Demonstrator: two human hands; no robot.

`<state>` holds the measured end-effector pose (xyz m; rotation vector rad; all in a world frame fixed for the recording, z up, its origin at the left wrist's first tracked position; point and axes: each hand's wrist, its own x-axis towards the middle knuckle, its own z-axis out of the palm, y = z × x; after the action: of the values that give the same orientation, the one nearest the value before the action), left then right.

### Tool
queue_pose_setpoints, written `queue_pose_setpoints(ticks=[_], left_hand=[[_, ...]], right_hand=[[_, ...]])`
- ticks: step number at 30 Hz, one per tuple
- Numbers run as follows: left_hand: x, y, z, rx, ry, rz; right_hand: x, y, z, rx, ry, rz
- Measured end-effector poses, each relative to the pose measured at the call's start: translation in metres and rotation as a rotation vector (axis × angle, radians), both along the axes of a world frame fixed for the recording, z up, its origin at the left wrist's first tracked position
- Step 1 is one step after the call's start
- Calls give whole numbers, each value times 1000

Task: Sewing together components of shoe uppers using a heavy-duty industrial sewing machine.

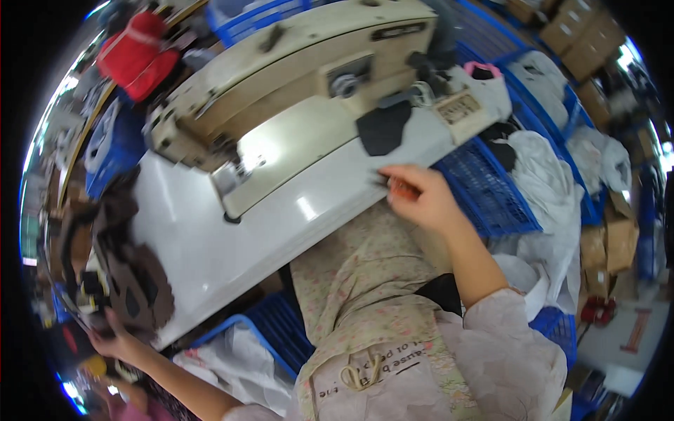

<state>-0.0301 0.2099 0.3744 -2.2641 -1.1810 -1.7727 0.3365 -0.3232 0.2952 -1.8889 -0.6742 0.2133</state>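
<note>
My right hand (pixel 425 200) is closed around small orange-handled thread snips (pixel 404 188), blurred, above the front edge of the white sewing table (pixel 281 217). Dark blade tips poke out toward the left. At the table's left end, my left hand (pixel 116 342) grips the lower edge of dark brown fabric pieces (pixel 137 281) with cut-outs, which drape over the corner; its fingertips are partly hidden. A cream industrial sewing machine (pixel 295 70) stands across the table. On its bed, toward the right, lies a black fabric piece (pixel 384 128), just beyond my right hand.
Blue plastic crates (pixel 484 186) holding white cloth (pixel 540 189) stand to the right. Another blue crate (pixel 281 330) with white cloth sits under the table's front edge. A red cap (pixel 140 56) is at the far left. Cardboard boxes (pixel 611 238) stack at the right.
</note>
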Motion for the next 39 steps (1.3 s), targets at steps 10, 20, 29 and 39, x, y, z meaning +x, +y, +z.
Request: queue_pose_setpoints(ticks=[10, 20, 29, 39], left_hand=[[40, -203, -127, -776, 78, -58], [74, -236, -131, -989, -202, -300], [78, -245, -137, -1090, -242, -389], [78, -249, -130, -1090, -244, -375]], right_hand=[[197, -130, -67, -574, -681, -374], [106, -21, -42, -244, -129, -412], [122, 3, -54, -505, -28, -498], [117, 12, -44, -561, 30, -504]])
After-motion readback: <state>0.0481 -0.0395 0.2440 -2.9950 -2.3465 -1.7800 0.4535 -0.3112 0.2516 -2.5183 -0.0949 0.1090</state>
